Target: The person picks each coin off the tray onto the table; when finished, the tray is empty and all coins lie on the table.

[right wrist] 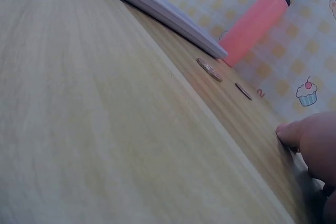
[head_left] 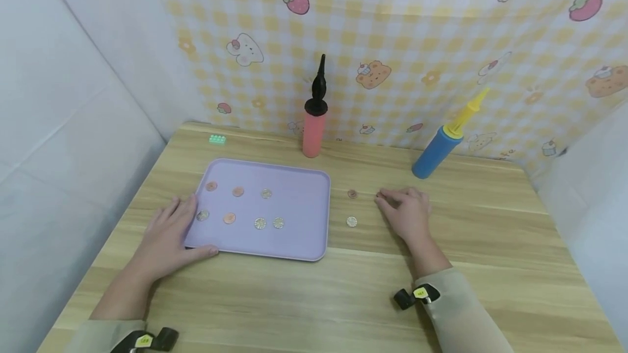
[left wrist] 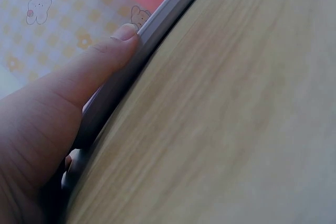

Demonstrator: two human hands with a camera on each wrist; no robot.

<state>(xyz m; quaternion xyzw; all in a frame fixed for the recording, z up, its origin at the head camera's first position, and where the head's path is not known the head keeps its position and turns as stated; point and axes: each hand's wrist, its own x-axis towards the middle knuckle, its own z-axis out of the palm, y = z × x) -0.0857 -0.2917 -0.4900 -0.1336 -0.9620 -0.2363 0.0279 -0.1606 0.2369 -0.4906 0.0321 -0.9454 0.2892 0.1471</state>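
A lilac tray (head_left: 299, 244) lies on the table, with several copper-coloured and silvery coins spread across it, among them a copper-coloured coin (head_left: 229, 218) and a silvery coin (head_left: 260, 223). My left hand (head_left: 169, 238) rests against the tray's left edge, fingers extended and thumb along the front rim. Right of the tray, another copper-coloured coin (head_left: 352, 194) and a silvery one (head_left: 351, 221) lie on the wood. Beyond them my right hand (head_left: 406, 214) is down at the table. Its thumb and forefinger pinch a small coin (head_left: 379, 195), mostly hidden by the fingertips.
A pink balloon pump (head_left: 314, 132) with a black top stands behind the tray. A blue pump (head_left: 434, 154) with a yellow nozzle leans at the back right. One mint-green toy brick (head_left: 217, 139) sits at the back left. Patterned cloth (head_left: 392, 31) hangs behind the table.
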